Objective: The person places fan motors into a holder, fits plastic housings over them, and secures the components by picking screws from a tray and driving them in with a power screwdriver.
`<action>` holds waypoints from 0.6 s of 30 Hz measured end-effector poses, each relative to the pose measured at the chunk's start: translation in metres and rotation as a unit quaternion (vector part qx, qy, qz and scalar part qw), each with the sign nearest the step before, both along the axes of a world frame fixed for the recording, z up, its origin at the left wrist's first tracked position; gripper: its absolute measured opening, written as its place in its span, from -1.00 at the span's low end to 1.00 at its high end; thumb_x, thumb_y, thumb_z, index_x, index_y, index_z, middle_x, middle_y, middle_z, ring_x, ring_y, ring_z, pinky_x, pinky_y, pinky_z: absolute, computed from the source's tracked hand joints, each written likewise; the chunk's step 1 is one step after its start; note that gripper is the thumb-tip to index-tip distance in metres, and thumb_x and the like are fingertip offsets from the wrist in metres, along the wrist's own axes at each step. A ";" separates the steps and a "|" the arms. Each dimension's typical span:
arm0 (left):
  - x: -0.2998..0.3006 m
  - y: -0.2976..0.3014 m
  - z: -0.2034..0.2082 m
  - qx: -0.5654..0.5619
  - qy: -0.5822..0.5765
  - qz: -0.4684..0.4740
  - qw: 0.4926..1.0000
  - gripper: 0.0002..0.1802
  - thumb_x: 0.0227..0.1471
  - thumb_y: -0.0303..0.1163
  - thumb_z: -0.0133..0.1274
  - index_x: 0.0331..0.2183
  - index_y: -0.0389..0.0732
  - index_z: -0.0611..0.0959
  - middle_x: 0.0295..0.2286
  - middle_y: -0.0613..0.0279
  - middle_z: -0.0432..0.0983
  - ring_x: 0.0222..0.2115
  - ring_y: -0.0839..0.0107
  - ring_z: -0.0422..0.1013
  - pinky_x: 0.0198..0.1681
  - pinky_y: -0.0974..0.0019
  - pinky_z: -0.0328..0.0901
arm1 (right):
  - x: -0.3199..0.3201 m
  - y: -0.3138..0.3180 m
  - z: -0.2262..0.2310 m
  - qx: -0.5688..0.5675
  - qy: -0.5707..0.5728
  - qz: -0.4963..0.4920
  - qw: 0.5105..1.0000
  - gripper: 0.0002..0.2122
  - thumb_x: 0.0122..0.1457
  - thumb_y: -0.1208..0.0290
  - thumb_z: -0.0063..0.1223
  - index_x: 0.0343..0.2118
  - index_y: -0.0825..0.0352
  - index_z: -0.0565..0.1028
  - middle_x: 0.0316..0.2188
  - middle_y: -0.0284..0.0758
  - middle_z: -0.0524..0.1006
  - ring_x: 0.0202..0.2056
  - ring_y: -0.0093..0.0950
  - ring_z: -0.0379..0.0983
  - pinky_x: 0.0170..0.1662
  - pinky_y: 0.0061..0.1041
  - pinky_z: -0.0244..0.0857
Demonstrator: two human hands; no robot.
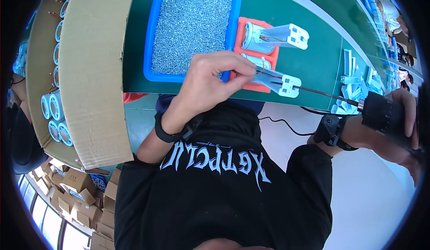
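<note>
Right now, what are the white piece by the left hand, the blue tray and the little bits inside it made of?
The white piece looks like smooth plastic, moulded with neat holes, though painted metal is possible. The blue tray seems to be plastic too: evenly coloured, with rounded corners. The little bits look like shiny metal, because they glint silver-grey.

Green worktable [323,48], pale floor [358,182], bright windows [52,226].

An assembly workshop — a green workbench [320,68] bears a blue tray [148,48] of small metal fasteners [192,30], a long-bitted driver [378,111] shows right, ring-ended parts [56,105] sit in a carton [96,70] left — cardboard boxes [78,179] crowd near left.
</note>
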State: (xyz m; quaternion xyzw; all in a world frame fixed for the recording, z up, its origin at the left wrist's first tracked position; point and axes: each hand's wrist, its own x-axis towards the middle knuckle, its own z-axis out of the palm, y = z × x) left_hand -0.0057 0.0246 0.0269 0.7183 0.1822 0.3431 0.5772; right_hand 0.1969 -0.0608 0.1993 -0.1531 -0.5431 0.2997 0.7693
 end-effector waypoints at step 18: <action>0.018 -0.012 -0.015 -0.201 -0.097 -0.068 0.972 -0.88 -0.10 -0.65 0.13 -0.40 -0.31 0.66 -0.45 0.17 0.56 -0.45 0.52 0.47 -0.38 0.49 0.35 | 0.026 0.007 -0.012 -0.025 0.085 0.074 0.993 -0.80 -0.03 0.35 0.26 -0.64 0.30 0.49 -0.67 -0.38 0.52 -0.67 -0.54 0.49 -0.50 -0.65 0.48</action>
